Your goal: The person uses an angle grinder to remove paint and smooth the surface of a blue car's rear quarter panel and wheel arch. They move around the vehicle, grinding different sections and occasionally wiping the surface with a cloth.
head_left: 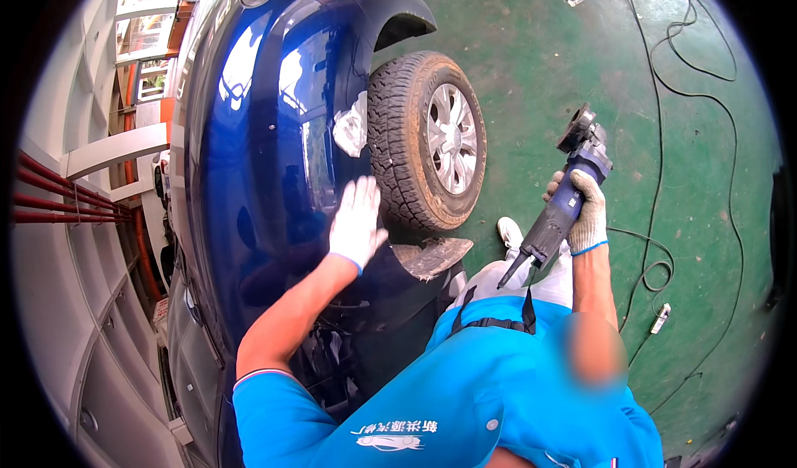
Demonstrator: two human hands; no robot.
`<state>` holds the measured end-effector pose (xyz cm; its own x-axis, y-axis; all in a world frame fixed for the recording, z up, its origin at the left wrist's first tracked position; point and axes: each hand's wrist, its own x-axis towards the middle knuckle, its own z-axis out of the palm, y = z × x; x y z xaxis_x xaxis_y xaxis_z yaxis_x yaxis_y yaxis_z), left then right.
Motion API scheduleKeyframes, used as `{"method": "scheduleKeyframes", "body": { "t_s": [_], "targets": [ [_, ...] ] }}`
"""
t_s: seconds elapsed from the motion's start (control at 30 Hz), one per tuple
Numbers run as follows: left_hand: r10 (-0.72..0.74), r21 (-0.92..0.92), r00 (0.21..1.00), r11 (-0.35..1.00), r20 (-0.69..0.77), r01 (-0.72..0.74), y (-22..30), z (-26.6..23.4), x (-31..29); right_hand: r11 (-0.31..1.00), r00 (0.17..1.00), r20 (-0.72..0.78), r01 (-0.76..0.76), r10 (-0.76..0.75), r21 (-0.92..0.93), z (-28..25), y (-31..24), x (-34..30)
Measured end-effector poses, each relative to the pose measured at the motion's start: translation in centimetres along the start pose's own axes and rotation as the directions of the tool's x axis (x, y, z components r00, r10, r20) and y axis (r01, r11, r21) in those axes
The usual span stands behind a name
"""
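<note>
My left hand [355,221], in a white work glove, is stretched out flat with its fingers together over the glossy blue car body [257,161]. It lies against or just above the panel; which of the two I cannot tell. Just beyond its fingertips, a pale, uneven bare patch [351,125] breaks the blue paint beside the wheel arch. Out to the right, my gloved right hand [589,211] is closed around the body of a dark blue angle grinder [554,216]. The tool's round black head [576,129] points away from me, and its cord end is toward my waist.
A muddy-treaded wheel [398,136] with a silver rim stands close to the car. Below it juts a dirty, broken-edged trim piece [436,256]. Black cables [660,136] loop across the green floor [531,45] at right, with a white plug connector [661,319] among them.
</note>
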<state>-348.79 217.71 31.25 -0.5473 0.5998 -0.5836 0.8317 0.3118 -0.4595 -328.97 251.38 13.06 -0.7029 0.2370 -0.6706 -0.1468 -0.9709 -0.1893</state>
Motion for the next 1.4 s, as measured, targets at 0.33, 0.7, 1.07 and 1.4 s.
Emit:
{"method": "scheduleKeyframes", "body": {
  "t_s": [0.33, 0.7, 1.07, 1.4],
  "targets": [
    [-0.164, -0.002, 0.984, 0.986, 0.070, 0.165, 4.4, 1.3, -0.9, 0.978, 1.000, -0.009, -0.009, 0.007, -0.207, 2.7, 3.5, -1.3],
    [-0.213, -0.635, 0.963, -0.770, 0.166, -0.061, 15.7, 3.4, 0.0, 0.316, 0.957, 0.277, 0.236, 0.091, -0.919, 12.1, 13.2, -2.8],
    [-0.193, -0.235, 0.917, -0.965, 0.350, -0.113, 13.5, 3.4, 0.8, 0.024, 0.943, 0.294, 0.294, 0.156, -0.956, 14.5, 16.0, -3.8],
    [-0.213, -0.314, 0.870, -0.947, 0.445, -0.071, 9.4, 0.2, 4.4, 0.140, 0.935, 0.334, 0.317, 0.122, -0.938, 15.8, 15.6, 0.9]
  ]
}}
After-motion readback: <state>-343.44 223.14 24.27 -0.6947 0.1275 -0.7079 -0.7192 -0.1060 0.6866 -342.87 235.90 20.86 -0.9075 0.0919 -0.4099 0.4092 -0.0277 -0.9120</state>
